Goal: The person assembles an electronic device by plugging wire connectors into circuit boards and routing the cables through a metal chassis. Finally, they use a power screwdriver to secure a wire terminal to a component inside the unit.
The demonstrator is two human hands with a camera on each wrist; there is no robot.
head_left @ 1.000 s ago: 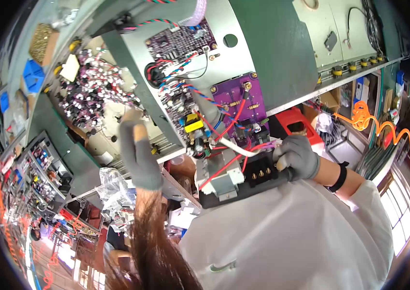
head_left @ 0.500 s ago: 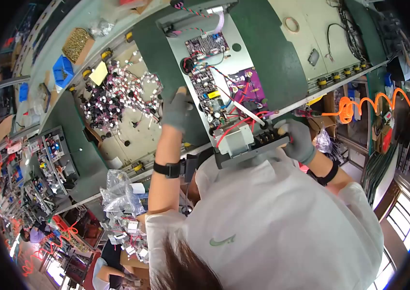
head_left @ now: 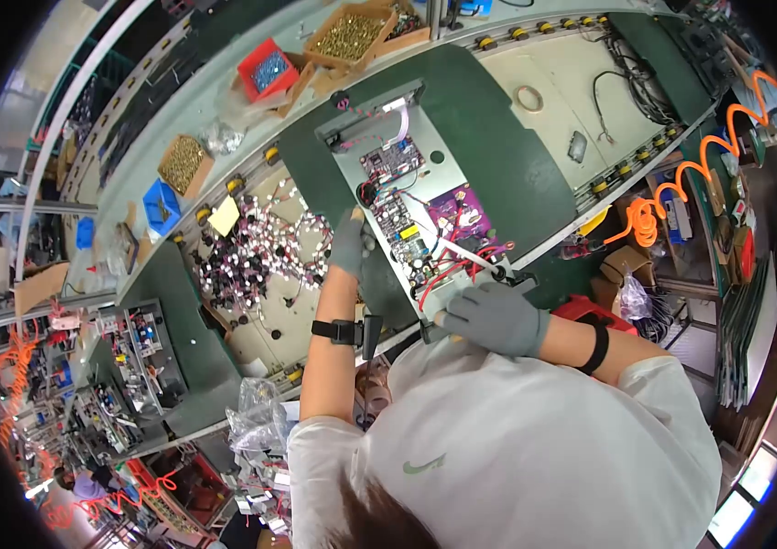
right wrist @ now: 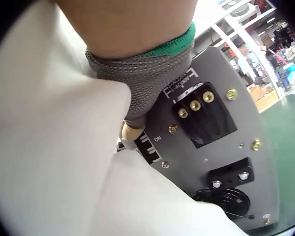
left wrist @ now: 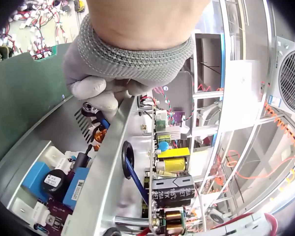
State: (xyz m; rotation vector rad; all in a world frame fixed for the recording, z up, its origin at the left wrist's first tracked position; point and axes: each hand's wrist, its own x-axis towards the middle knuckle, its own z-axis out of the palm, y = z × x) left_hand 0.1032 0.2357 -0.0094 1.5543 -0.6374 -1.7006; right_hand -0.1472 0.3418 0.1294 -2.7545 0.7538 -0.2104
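A silver metal chassis (head_left: 448,171) carries circuit boards (head_left: 393,160), a purple board (head_left: 460,210) and red, blue and white wires. My gloved left hand (head_left: 349,245) is at its left side. In the left wrist view, that hand's fingers (left wrist: 101,98) curl over the top of a metal wall (left wrist: 105,167), beside a board with capacitors. My gloved right hand (head_left: 494,318) lies across the end nearest my body, covering the transformer. In the right wrist view, its bare thumb tip (right wrist: 132,132) touches the grey end panel (right wrist: 187,162) near the ON marking, and my shirt hides part of the panel.
A green board (head_left: 521,137) lies under the chassis on a roller line. Many small connector cables (head_left: 260,256) are heaped at the left. Screw boxes (head_left: 347,38), a red bin (head_left: 269,71) and a blue bin (head_left: 161,206) stand at the back. An orange coiled hose (head_left: 649,220) hangs right.
My right hand has moved left from the end panel's corner across the transformer. My left hand, first raised apart, has come to the chassis's left side. The head view has drawn back.
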